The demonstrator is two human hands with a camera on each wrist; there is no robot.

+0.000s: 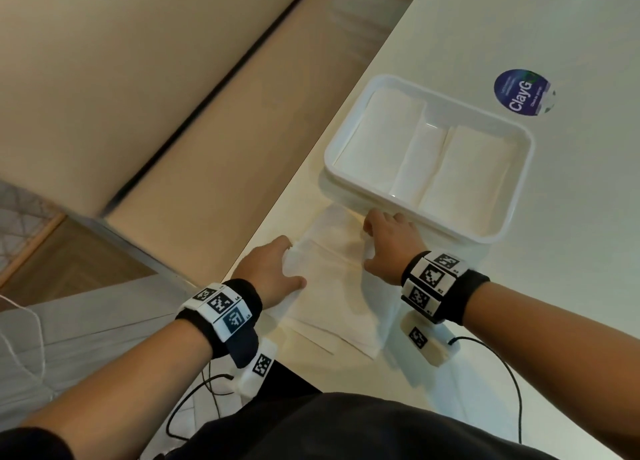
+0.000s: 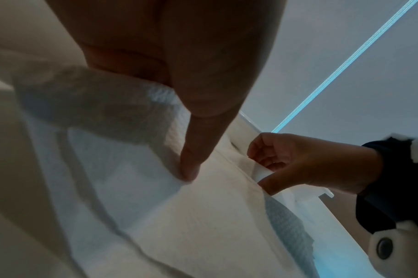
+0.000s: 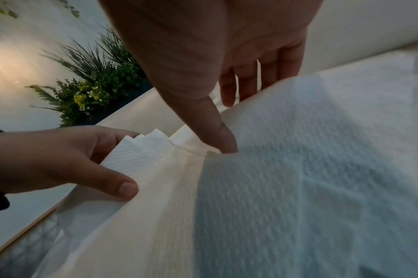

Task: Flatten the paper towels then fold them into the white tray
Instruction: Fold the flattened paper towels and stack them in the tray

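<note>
A white paper towel lies partly unfolded on the white table, just in front of the white tray. My left hand pinches its left edge, thumb on top and fingers beneath. My right hand pinches the right edge next to the tray's near wall. The tray holds two folded towels side by side. In the left wrist view the towel stretches across to the right hand. In the right wrist view the left hand holds a fanned edge of the towel.
A round blue sticker is on the table behind the tray. The table's left edge runs diagonally beside a beige bench. Black cables trail from the wrist units. A green plant stands beyond the table.
</note>
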